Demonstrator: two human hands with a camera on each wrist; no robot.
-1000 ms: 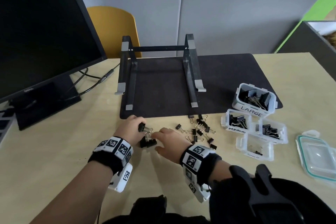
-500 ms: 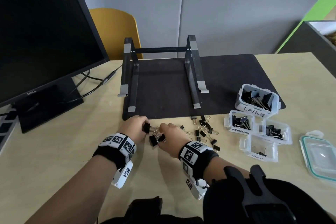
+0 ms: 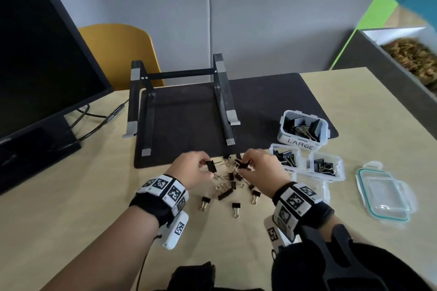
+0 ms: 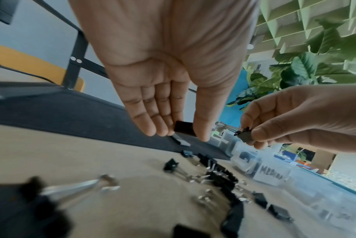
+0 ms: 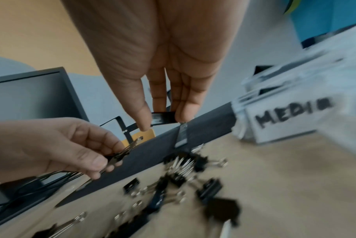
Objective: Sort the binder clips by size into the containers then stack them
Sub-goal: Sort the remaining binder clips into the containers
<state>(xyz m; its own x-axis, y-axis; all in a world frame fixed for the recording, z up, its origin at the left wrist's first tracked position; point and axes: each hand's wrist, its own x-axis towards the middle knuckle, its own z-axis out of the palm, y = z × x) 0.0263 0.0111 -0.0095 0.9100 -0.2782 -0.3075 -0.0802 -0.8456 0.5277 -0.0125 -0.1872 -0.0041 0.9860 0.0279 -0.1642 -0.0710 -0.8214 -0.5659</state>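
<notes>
My left hand (image 3: 208, 170) pinches a black binder clip (image 3: 211, 166) between thumb and fingers, also seen in the left wrist view as the clip (image 4: 183, 128). My right hand (image 3: 244, 168) pinches another black clip (image 3: 241, 164), seen in the right wrist view as the clip (image 5: 164, 118). Both hands hover just above a scatter of loose clips (image 3: 230, 188) on the table. To the right stand clear containers: the LARGE one (image 3: 303, 146), a medium one (image 3: 274, 149) and another (image 3: 340, 168), each with clips inside. A small one (image 3: 325, 192) is partly hidden by my right wrist.
A black laptop stand (image 3: 222, 101) sits on a dark mat (image 3: 272, 111) behind the clips. A monitor (image 3: 42, 66) and its cables fill the left. A clear lid with a teal seal (image 3: 385, 196) lies at the far right. A yellow chair (image 3: 123, 52) stands behind the table.
Both hands have lifted off the table, each with a clip, and shifted right over the loose pile. They were close together and now sit slightly apart.
</notes>
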